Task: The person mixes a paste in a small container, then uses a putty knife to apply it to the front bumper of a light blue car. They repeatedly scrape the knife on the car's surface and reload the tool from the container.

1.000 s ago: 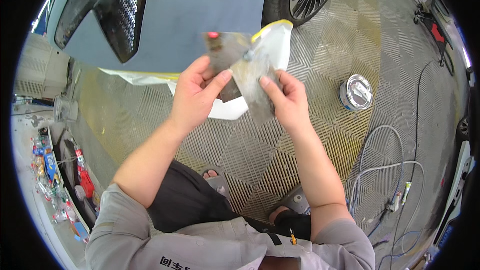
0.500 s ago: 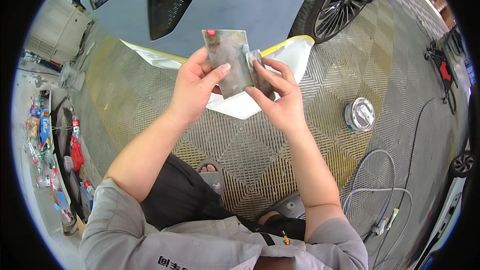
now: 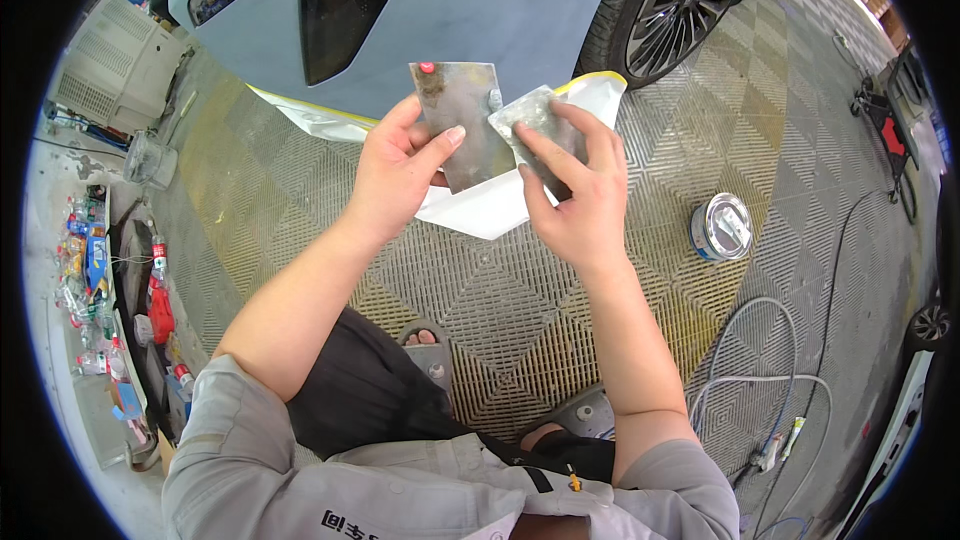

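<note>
Your hands are both up in front of you, and both are full. Past them is a big, smooth, blue-grey car body. Your left hand pinches a tall, flat, grey metal plate, thumb on its face. Its long side points away from you, with the top leaning a bit left. Your right hand holds a smaller-looking, smeary, pale-grey plate, fingers spread over it. This one tips more, so its corner pokes left, over the tall plate's right edge. You can't tell if they touch. Just above that corner sits a small, round, grey dab, a bit nearer your right fingertips than your left thumb.
</note>
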`<state>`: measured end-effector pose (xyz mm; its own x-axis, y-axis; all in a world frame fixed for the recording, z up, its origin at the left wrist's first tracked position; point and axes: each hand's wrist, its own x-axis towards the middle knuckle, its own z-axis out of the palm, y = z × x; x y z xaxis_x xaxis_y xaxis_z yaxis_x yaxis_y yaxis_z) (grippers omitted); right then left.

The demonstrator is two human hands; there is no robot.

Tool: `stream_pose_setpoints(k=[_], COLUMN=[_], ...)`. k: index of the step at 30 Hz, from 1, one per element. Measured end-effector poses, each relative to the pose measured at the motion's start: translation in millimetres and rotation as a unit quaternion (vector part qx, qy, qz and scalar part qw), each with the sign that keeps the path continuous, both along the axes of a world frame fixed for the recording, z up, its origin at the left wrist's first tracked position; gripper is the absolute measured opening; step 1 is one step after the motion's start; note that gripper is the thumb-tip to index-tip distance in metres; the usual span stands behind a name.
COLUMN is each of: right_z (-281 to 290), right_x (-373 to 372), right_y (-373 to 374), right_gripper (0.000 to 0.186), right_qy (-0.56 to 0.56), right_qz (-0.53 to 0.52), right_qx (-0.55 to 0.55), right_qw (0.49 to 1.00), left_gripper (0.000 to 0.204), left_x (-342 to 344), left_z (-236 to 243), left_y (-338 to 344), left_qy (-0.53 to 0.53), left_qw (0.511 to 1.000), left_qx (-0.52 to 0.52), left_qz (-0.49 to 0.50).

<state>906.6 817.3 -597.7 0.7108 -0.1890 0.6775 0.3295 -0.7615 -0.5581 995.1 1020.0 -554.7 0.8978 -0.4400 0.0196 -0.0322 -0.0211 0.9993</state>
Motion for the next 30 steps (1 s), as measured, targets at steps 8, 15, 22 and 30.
stream_pose_setpoints(k=[8,15,22,30], right_z=[4,-24,-20,3], right_x=[-8,-1,3,-1], right_y=[-17,-8,-28,-14], right_gripper=[0.046,0.057,0.053,0.054], right_qy=[0.101,0.144,0.034,-0.009], right_qz=[0.209,0.215,0.04,0.037], right_qx=[0.339,0.335,0.131,0.029], right_qw=[0.912,0.906,0.99,0.999], left_gripper=[0.045,0.043,0.043,0.034], left_x=[2,2,11,-2], left_z=[3,7,-2,-9], left_y=[-5,-7,-4,-12], left_qy=[-0.057,0.034,-0.017,-0.079], left_qw=[0.998,0.997,1.0,0.988], left_qx=[0.019,-0.072,-0.009,0.118], left_qz=[0.004,0.013,0.015,-0.067])
